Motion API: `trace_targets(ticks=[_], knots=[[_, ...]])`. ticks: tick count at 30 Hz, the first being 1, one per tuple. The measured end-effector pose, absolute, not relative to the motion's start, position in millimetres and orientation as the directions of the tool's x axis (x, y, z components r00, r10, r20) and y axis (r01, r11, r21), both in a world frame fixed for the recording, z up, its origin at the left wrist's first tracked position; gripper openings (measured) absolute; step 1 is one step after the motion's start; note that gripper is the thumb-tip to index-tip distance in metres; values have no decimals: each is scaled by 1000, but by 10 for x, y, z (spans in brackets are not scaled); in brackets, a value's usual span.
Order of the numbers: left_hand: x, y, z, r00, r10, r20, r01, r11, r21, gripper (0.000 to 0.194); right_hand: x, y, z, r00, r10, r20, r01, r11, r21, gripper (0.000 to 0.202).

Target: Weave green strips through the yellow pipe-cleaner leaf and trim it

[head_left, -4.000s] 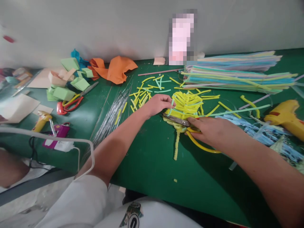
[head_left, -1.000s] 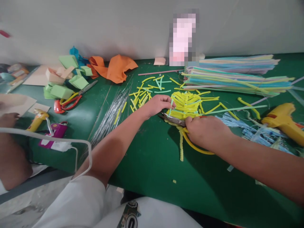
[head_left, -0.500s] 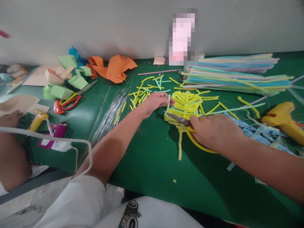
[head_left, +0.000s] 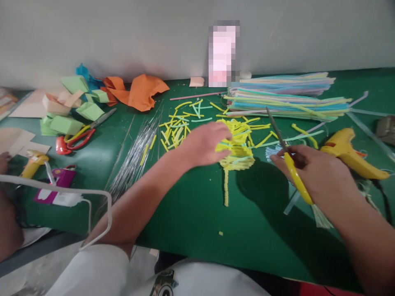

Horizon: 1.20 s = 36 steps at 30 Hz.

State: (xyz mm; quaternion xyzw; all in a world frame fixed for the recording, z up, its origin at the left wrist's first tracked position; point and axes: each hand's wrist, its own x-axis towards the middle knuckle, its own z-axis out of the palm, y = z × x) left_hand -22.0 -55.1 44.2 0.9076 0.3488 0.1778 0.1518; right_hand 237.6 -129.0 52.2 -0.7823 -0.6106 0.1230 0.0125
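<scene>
A round emblem (head_left: 165, 286) on the person's white shirt (head_left: 212, 277) is cut off at the bottom edge, its lettering unreadable. The yellow leaf-shaped piece (head_left: 237, 144) lies flat on the green tabletop (head_left: 191, 222), between the two hands, its long axis running from far to near and its thin stem (head_left: 226, 189) pointing toward the person. The left hand (head_left: 203, 144) spreads over its left edge, thumb and fingers apart, while the right hand (head_left: 319, 174), well clear of it, grips yellow-handled scissors (head_left: 293, 172), blades slanting up and left.
</scene>
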Motion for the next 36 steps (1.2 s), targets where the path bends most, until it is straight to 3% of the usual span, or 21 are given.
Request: trace_targets(ticks=[3, 7, 15, 20, 36], knots=[[45, -696, 368, 825, 539, 171, 421, -787, 451, 36, 2423, -1354, 515, 222, 941, -257, 968, -245, -62, 46], [111, -670, 244, 847, 531, 40, 479, -793, 375, 32, 2509, -1427, 505, 199, 929, -313, 979, -200, 28, 46], [168, -556, 243, 870, 492, 34, 479, -859, 182, 27, 2578, -1457, 423, 186, 911, -368, 981, -191, 21, 56], [249, -469, 241, 894, 448, 24, 443, -889, 113, 25, 2622, -1485, 436, 178, 907, -383, 984, -175, 42, 48], [284, -427, 152, 918, 390, 74, 369, -907, 202, 30, 2670, -1546, 510, 156, 855, -495, 988, -144, 62, 32]])
